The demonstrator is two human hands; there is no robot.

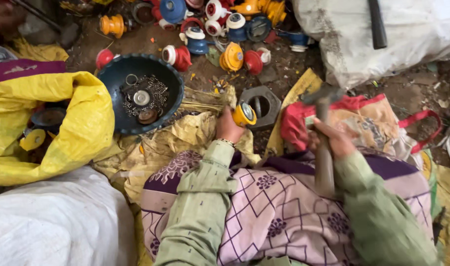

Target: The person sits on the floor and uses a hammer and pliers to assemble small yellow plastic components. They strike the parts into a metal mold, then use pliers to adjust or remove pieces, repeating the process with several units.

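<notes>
Left hand (228,127), fingers closed around a small yellow cylindrical plastic part with a metal end (244,114), holds it against the rim of a grey hexagonal metal block (262,105) resting on the dirt ground (412,93). Right hand (332,139), blurred, is clamped on the handle of a metal hammer (323,143), its head raised just above and right of the block. Dark blue round bowl (138,93) of small metal rings and washers sits left of the left hand. Yellow woven sack (52,123) lies at the left edge; red, blue and orange plastic parts (205,34) are scattered along the far edge; white sack (382,34) fills the far right corner.
</notes>
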